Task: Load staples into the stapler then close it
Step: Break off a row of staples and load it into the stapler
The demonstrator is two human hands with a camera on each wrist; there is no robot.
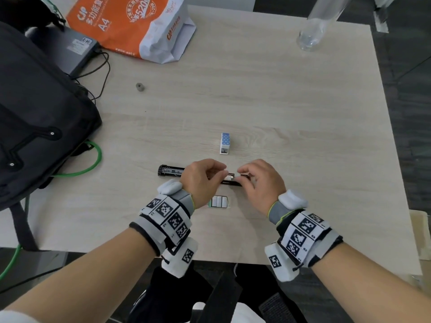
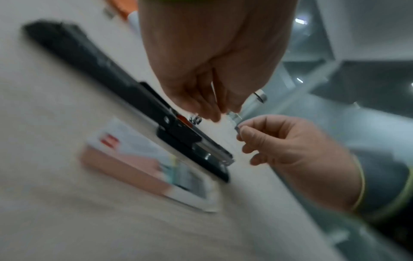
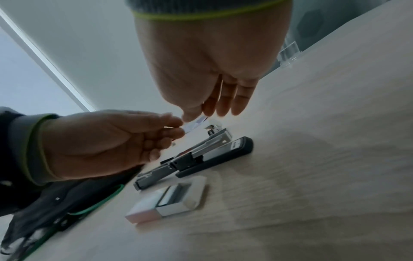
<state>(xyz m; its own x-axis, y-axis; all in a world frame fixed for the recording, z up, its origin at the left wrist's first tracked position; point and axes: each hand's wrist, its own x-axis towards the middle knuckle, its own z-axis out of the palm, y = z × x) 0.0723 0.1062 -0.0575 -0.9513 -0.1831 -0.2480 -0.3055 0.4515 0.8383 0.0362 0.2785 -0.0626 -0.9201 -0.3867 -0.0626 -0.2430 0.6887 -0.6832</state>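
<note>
I have a short strip of staples (image 3: 194,125) pinched between both grips: my left hand (image 1: 202,180) holds one end between thumb and forefinger, my right hand (image 1: 261,183) holds the other end the same way, and the strip hangs just above the stapler (image 3: 201,155). The stapler lies flat on the tabletop (image 1: 291,113) directly under my hands, hinged fully open, its black top arm stretched out to my left and the metal staple channel bared under my fingertips. The open staple box (image 1: 219,202) sits just behind it, near my wrists, and a small blue-and-white stapler (image 1: 225,143) stands a little beyond, apart from everything. As I judge it, the loading step is in hand and the strip is not yet seated. The next move calls for lining the strip up with the channel, legs down, and lowering it in squarely, then folding the top arm back over until it shuts.
</note>
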